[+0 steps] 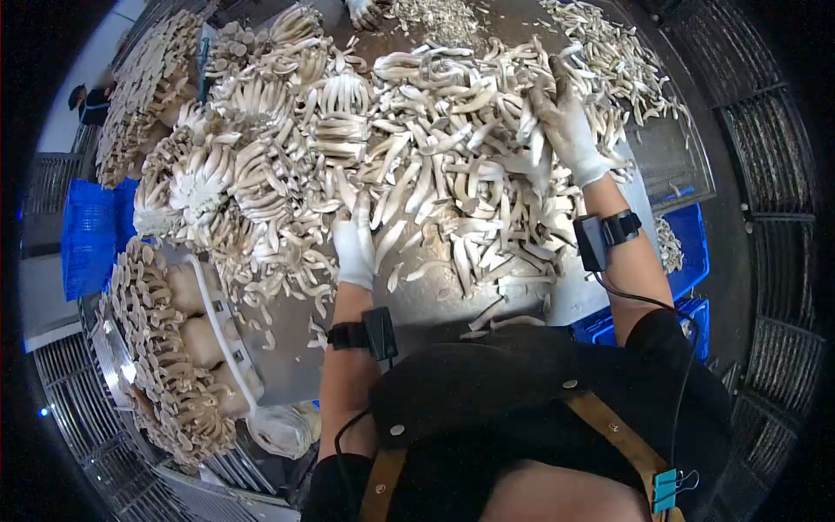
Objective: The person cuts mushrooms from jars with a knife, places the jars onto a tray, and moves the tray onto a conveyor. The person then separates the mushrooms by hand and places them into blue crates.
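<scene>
Both my hands wear white gloves and reach over a broad heap of loose pale mushrooms with long stems. My left hand lies at the near edge of the heap, fingers stretched forward and apart among the stems; its fingertips are hard to tell from the mushrooms. Farther out on the right, my right hand has brown-stained fingers, extended and spread beside several mushrooms. Left of centre, mushrooms still joined in clusters sit against the loose ones. A metal tabletop shows beneath the heap.
Mushroom blocks stand at the left, beside a white strap. Blue crates are at the left and right. More mushrooms lie far right. Another person's gloved hand is at the far edge, near small trimmings.
</scene>
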The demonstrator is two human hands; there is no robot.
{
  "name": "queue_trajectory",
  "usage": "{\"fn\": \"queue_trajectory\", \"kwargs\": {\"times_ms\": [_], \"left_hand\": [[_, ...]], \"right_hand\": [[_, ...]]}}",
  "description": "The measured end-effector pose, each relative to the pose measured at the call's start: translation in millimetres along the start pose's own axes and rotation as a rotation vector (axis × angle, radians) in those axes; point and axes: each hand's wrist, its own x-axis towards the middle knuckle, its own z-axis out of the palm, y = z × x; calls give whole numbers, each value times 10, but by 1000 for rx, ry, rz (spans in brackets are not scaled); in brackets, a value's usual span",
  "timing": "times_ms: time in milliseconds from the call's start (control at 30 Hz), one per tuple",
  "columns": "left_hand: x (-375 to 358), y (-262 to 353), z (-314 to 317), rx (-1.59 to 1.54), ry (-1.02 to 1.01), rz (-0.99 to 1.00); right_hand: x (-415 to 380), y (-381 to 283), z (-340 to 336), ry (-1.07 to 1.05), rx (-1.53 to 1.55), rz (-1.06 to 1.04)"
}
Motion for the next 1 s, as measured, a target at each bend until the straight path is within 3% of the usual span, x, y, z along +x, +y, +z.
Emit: {"fn": "queue_trajectory", "kwargs": {"times_ms": [33,100,133,167,200,233,300,333,367,400,433,467,533,600,633,700,767,833,900,967,1000], "left_hand": [[-46,92,72,-13,16,-77],[150,-207,76,-7,-28,-68],[-68,1,244,31,-16,23],[-303,207,453,59,3,122],[-240,-90,484,5,-73,254],[-465,-32,614,239,-66,309],[-576,-378,666,1125,-281,825],[-621,-485,691,1227,-386,892],[-643,-528,716,1327,-489,953],[-587,-479,758,1283,-527,818],[-520,-413,794,1237,-566,678],[-519,-229,831,1190,-567,440],[-309,-355,799,944,-502,478],[-212,-288,705,661,-487,451],[-289,-144,646,669,-486,450],[-523,52,454,133,-316,262],[-620,-5,86,335,-38,399],[-832,-265,-503,873,269,604],[-1206,-682,-1047,1087,551,611],[-1533,-1192,-1488,1187,771,335],[-1490,-1217,-1471,1196,777,319]], "right_hand": [[16,44,2,0,-3,3],[6,243,61,-150,-753,62],[87,593,38,-70,-421,-198],[6,410,62,110,-125,-207],[-31,274,23,91,-26,-233],[-121,228,-4,76,77,-239],[-322,192,-47,-51,-598,-352],[-491,135,-25,-62,-908,-445],[-658,82,78,-95,-947,-477],[-914,-217,163,-325,-913,-401],[-1164,-134,289,-552,-976,-569],[-1241,19,266,-602,-978,-634],[-1388,235,227,-700,-973,-763],[-1026,461,129,-628,-1025,-575],[-1010,394,58,-531,-1031,-466],[-1004,446,-10,-361,-1179,-589],[-1203,235,74,-332,-1140,-382],[-1370,-56,290,-370,-984,-438],[-1506,-131,593,-1030,-876,-474],[-2039,618,1256,-933,-205,-661],[-2213,789,1392,-991,-234,-764]]}}
